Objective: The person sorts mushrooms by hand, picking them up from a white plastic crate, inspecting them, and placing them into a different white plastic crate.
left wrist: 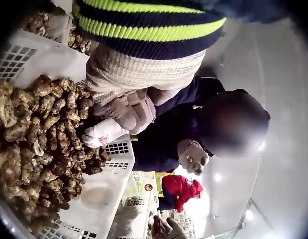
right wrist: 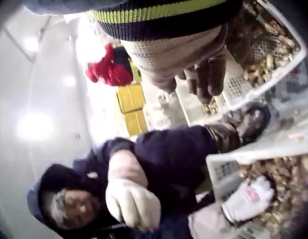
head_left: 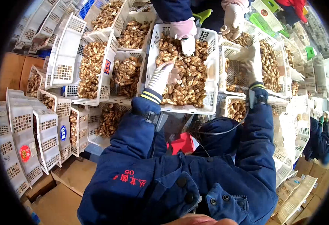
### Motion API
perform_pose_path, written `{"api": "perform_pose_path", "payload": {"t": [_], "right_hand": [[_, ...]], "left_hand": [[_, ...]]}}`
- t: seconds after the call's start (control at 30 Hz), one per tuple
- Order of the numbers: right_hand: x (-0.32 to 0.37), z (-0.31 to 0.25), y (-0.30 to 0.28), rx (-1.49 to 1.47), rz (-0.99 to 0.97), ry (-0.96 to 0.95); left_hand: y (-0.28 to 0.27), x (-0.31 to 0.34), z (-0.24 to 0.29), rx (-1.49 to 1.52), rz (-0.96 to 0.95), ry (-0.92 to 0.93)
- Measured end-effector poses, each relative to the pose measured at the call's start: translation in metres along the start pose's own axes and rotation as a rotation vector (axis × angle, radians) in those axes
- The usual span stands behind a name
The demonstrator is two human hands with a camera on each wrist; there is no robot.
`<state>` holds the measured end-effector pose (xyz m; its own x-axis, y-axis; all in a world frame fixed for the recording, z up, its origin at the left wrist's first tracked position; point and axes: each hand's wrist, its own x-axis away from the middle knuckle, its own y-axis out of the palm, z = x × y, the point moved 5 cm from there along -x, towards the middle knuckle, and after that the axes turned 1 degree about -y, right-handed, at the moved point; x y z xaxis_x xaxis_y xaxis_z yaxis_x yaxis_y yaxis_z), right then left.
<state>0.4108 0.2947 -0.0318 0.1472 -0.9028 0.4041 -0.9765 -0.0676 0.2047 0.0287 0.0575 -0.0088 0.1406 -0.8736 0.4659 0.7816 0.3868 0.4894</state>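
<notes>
My left hand (head_left: pixel 160 77), in a pale knitted glove, is over the near left part of a white plastic basket (head_left: pixel 214 80). Brown, knobbly mushrooms (head_left: pixel 189 80) heap up in that basket. In the left wrist view its fingers (left wrist: pixel 125 117) bend loosely beside the pile. My right hand (head_left: pixel 252 67), blurred in the head view, reaches over a sparsely filled basket (head_left: pixel 235 57) on the right. From the right wrist view, its fingers (right wrist: pixel 206 79) hang relaxed with nothing between them. Another person's gloved hand (head_left: pixel 188 45) touches mushrooms at the far side of the central basket.
That person's other gloved hand (head_left: pixel 232 20) is above mushrooms at the far right. Filled baskets (head_left: pixel 93 69) flank both sides, with stacked baskets (head_left: pixel 29 138) at the left. A red object (head_left: pixel 181 143) lies below the central basket. A cable (head_left: pixel 224 131) crosses near my knee.
</notes>
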Motion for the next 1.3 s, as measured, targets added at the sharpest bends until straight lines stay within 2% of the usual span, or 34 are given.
{"api": "perform_pose_path", "payload": {"t": [0.13, 0.2, 0.23, 0.3, 0.37, 0.4, 0.43, 0.5, 0.57, 0.6, 0.67, 0.7, 0.8, 0.97, 1.07, 1.2, 1.3], "right_hand": [[0.051, 0.045, 0.131, 0.776, -0.272, 0.018], [0.046, 0.094, 0.168, 1.568, -0.471, -0.5], [0.033, 0.133, 0.159, 1.08, -0.244, -0.156], [0.028, 0.16, 0.182, 1.829, -0.367, -0.252], [0.018, 0.169, 0.185, 1.832, -0.249, -0.268], [0.012, 0.17, 0.181, 1.792, -0.198, -0.149], [0.007, 0.168, 0.181, 1.823, -0.169, -0.202], [0.025, 0.154, 0.173, 1.152, -0.173, -0.101], [0.045, 0.113, 0.189, 1.429, -0.37, -0.198], [0.041, 0.109, 0.191, 1.326, -0.479, -0.149], [0.046, 0.1, 0.196, 0.831, -0.493, -0.086], [0.053, 0.096, 0.195, 0.544, -0.528, 0.103], [0.08, 0.073, 0.213, 0.313, -0.569, 0.094], [0.115, 0.052, 0.234, 0.303, -0.643, 0.047], [0.125, 0.048, 0.234, 0.283, -0.562, 0.029], [0.141, 0.039, 0.246, 0.606, -0.601, -0.175], [0.146, 0.042, 0.246, 0.419, -0.741, -0.112]], "left_hand": [[-0.01, -0.005, 0.0, 0.021, 0.055, 0.018], [-0.008, -0.003, 0.002, 0.034, 0.048, 0.01], [-0.007, -0.003, 0.001, 0.039, 0.051, 0.007], [-0.005, 0.001, 0.004, 0.049, 0.046, 0.007], [-0.008, -0.003, 0.001, 0.045, 0.033, 0.005], [-0.01, -0.002, 0.002, 0.03, 0.033, 0.002], [-0.01, -0.002, 0.002, 0.028, 0.026, 0.007], [-0.011, -0.002, 0.004, 0.033, 0.023, 0.01], [-0.01, -0.002, 0.003, 0.056, 0.019, 0.003], [-0.009, -0.002, 0.003, 0.077, 0.013, -0.003], [-0.009, -0.004, 0.003, 0.083, -0.002, -0.002], [-0.008, -0.004, 0.002, 0.066, -0.014, 0.002], [-0.006, -0.006, -0.001, 0.025, -0.047, -0.019], [0.001, 0.001, 0.003, -0.065, -0.058, 0.015], [0.009, 0.008, 0.007, -0.122, -0.058, 0.021], [0.019, 0.01, 0.007, -0.117, -0.098, 0.001], [0.016, 0.015, 0.009, 0.022, -0.02, -0.005]]}}
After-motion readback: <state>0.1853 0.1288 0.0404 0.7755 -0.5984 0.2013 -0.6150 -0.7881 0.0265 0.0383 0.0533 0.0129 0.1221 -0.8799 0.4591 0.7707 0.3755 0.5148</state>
